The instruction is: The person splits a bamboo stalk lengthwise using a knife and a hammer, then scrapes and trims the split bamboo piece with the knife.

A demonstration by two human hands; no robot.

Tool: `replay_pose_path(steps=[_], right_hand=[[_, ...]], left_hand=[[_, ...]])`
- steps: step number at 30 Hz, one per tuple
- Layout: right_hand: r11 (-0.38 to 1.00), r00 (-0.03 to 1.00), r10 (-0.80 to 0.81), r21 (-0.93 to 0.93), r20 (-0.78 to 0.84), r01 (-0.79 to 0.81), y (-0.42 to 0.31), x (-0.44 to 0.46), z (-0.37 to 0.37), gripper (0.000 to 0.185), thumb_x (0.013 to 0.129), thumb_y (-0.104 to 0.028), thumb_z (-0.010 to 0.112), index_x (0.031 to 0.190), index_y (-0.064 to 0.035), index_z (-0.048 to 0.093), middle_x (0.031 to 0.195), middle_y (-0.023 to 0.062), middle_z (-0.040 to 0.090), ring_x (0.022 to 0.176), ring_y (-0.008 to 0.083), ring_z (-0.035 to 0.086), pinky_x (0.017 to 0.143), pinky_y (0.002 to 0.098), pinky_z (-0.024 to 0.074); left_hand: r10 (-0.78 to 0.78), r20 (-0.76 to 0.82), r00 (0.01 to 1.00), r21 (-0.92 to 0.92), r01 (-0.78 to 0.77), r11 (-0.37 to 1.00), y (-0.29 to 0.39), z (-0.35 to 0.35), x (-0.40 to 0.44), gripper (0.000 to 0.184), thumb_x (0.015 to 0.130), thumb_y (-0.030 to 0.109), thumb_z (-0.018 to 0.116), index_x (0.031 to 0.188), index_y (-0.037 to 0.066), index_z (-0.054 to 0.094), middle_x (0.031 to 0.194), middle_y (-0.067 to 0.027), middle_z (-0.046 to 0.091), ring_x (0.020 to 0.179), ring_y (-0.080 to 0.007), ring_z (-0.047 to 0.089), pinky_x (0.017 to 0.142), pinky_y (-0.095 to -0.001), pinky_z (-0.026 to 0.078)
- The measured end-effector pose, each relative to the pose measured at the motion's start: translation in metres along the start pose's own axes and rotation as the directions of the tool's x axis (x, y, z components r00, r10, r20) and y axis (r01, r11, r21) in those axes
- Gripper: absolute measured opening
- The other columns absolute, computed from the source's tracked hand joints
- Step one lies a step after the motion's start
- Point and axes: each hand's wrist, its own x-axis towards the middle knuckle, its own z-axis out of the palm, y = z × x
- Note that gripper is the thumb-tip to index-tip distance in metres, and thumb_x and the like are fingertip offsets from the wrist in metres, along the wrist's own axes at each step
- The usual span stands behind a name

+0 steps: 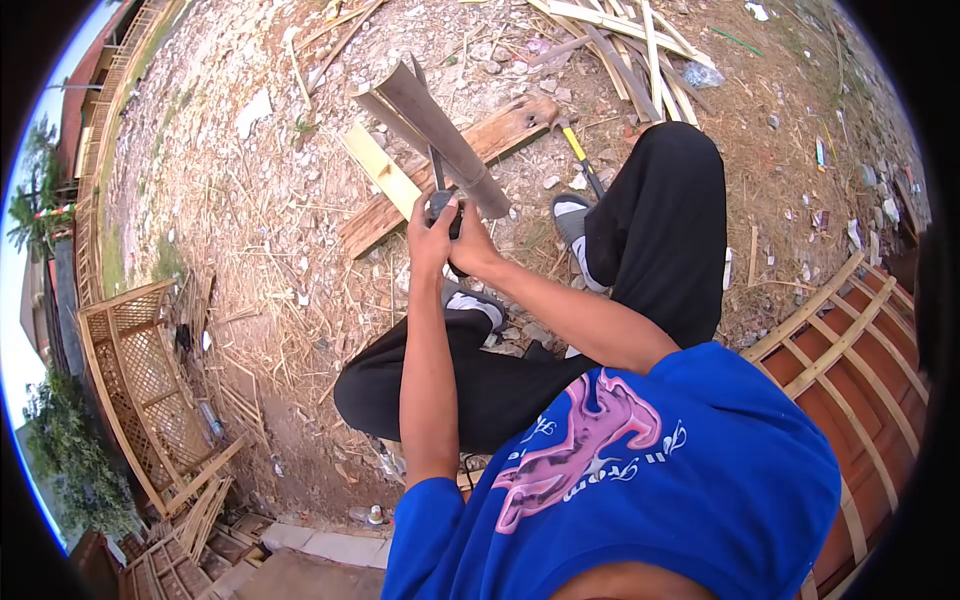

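Observation:
Both hands are together in front of my bent knees. My left hand [430, 238] is closed round the black handle [444, 208] of a tool with a narrow grey blade [436, 166]. My right hand [473, 243] is wrapped against the same handle from the other side. The blade runs up against a split bamboo piece [440, 125], which partly hides it, so its full shape cannot be told. The bamboo leans over a rough timber beam [508, 128] on the ground. A pale board [380, 168] lies across the beam, left of the bamboo.
A hammer [578, 150] with a yellow and black handle lies by the beam's far end, near my right shoe [575, 225]. Loose wooden strips [640, 50] are piled ahead. A lattice frame [145, 390] stands left; slatted wood [850, 350] is on the right. Rubble and straw cover the ground.

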Motion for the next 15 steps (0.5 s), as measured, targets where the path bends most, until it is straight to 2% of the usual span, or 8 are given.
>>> replay_pose_path(steps=[3,5,7,9,10,13,14,15], right_hand=[[0.994,0.993,-0.069,-0.074,0.097,0.076,0.007,-0.002,-0.017,0.071,0.078,-0.019,0.077,0.131,0.0034,0.034,0.118,0.0257,0.060,0.111,0.0402,0.061,0.093,0.0457,0.0478],[0.965,0.973,-0.208,-0.138,0.101,0.221,0.022,-0.001,-0.019,0.075,0.077,-0.018,0.077,0.134,0.0036,0.035,0.119,0.0251,0.060,0.112,0.0383,0.061,0.093,0.0444,0.0485],[0.978,0.975,-0.138,-0.130,0.176,0.162,0.024,-0.003,-0.026,0.082,0.073,-0.017,0.080,0.138,0.0046,0.035,0.124,0.0251,0.057,0.114,0.0338,0.060,0.095,0.0415,0.0483],[0.990,0.958,-0.035,-0.124,0.283,0.072,0.011,-0.007,-0.037,0.084,0.072,-0.014,0.081,0.138,0.0060,0.033,0.126,0.0233,0.056,0.118,0.0293,0.057,0.098,0.0384,0.0462],[0.971,0.951,-0.024,-0.219,0.307,0.095,-0.004,-0.009,-0.048,0.076,0.072,-0.026,0.082,0.133,0.0049,0.048,0.117,0.0196,0.066,0.107,0.0280,0.064,0.092,0.0370,0.0491],[0.833,0.738,0.272,-0.535,0.618,0.140,-0.044,0.019,-0.085,0.061,0.075,-0.036,0.079,0.120,0.0019,0.063,0.102,0.0171,0.073,0.093,0.0287,0.069,0.084,0.0358,0.0522],[0.762,0.740,0.287,-0.613,0.609,0.209,-0.048,0.028,-0.092,0.053,0.076,-0.038,0.077,0.111,0.0001,0.068,0.097,0.0163,0.073,0.089,0.0288,0.070,0.081,0.0361,0.0528],[0.677,0.746,0.297,-0.683,0.596,0.276,-0.053,0.039,-0.099,0.046,0.077,-0.040,0.076,0.102,-0.0018,0.072,0.093,0.0154,0.074,0.085,0.0289,0.070,0.078,0.0364,0.0534]], left_hand=[[-0.162,0.102,0.982,0.169,0.143,0.975,0.013,-0.003,-0.002,0.057,0.085,0.028,0.076,0.129,0.000,0.055,0.106,-0.0116,0.067,0.094,-0.0174,0.063,0.085,-0.0307,0.050],[-0.069,0.056,0.996,0.303,0.049,0.952,-0.006,0.001,0.000,0.044,0.082,0.025,0.076,0.116,0.001,0.063,0.102,-0.0093,0.066,0.088,-0.0168,0.064,0.081,-0.0295,0.050],[-0.026,0.022,0.999,0.353,0.017,0.935,-0.011,0.000,0.001,0.038,0.083,0.025,0.075,0.110,0.001,0.064,0.101,-0.0090,0.066,0.085,-0.0158,0.063,0.079,-0.0296,0.051],[-0.083,-0.010,0.997,0.299,0.082,0.951,0.001,0.000,-0.005,0.036,0.084,0.024,0.074,0.108,0.001,0.063,0.098,-0.0083,0.066,0.083,-0.0147,0.063,0.076,-0.0293,0.051],[-0.111,-0.028,0.993,0.265,0.114,0.957,0.005,0.001,-0.008,0.035,0.084,0.023,0.073,0.108,0.001,0.062,0.096,-0.0079,0.066,0.082,-0.0142,0.062,0.074,-0.0292,0.051],[-0.036,0.040,0.999,0.289,0.023,0.957,-0.003,-0.003,-0.016,0.034,0.085,0.020,0.072,0.109,0.001,0.058,0.090,-0.0061,0.064,0.078,-0.0132,0.061,0.069,-0.0289,0.050],[0.077,0.046,0.996,0.335,-0.088,0.938,0.000,0.002,-0.020,0.035,0.085,0.018,0.072,0.106,0.000,0.052,0.083,-0.0077,0.063,0.067,-0.0141,0.062,0.060,-0.0300,0.051],[0.015,0.043,0.999,0.208,-0.023,0.978,0.002,0.005,-0.029,0.034,0.084,0.017,0.073,0.106,0.001,0.052,0.080,-0.0068,0.061,0.058,-0.0141,0.059,0.055,-0.0303,0.049]])
